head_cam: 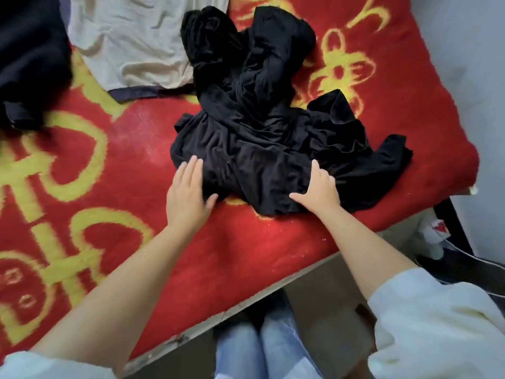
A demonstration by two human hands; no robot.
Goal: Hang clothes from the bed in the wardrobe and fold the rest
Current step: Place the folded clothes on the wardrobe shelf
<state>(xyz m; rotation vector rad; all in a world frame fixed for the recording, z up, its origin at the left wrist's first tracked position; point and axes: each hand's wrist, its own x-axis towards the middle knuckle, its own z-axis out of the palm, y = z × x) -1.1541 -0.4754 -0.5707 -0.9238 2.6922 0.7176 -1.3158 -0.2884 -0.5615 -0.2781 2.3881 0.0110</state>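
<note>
Hands on a black top (262,132), crumpled in a heap on the red blanket (131,149) of the bed (246,291), near the corner closest to the person. Left hand (188,192) flat and wide, fingers straight, laid on the left edge of the heap. Right hand (319,187) on the lower right part, thumb stretched out to the left, fingers bent a little over the cloth. Hard to tell whether pinching it or only pressing.

Looked like the start of the folding step. Black top not spread yet, full of bumps and twists, sleeves tangled under it. A cream shirt (131,36) lay flat just behind it, its edge tucked under the black heap. A dark piece of clothing (30,64) blurry at the far left. Could not tell what kind.

Next move, most likely: pull the black top out flat. Needed a grip on two edges or the shoulders, then a tug apart and a pat to smooth it. Needed care not to drag the cream shirt along. No wardrobe or hanger in sight.
</note>
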